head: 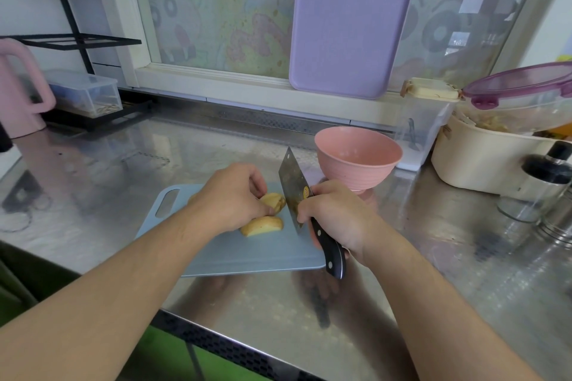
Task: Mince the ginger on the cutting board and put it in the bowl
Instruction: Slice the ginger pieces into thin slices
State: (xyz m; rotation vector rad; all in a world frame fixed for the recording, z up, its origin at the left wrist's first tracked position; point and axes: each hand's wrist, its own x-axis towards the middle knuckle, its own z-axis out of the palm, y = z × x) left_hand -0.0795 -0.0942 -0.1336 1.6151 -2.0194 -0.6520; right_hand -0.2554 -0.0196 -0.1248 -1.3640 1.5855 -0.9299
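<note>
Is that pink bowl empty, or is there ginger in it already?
Empty: the pink bowl shows only bare inside; the ginger lies on the cutting board.

From my remote view, the left hand (230, 195) covers most of the far ginger piece (274, 200) on the cutting board (247, 252); I cannot see its fingertips. The cleaver (294, 192) edge, just right of that ginger, is hidden where it meets the board. The right hand (335, 216) conceals the handle's front. Behind the board, the pink bowl (358, 158) base is partly hidden by that hand. I cannot identify the blurred contents of the clear box (86, 93) far left of the board.
</note>
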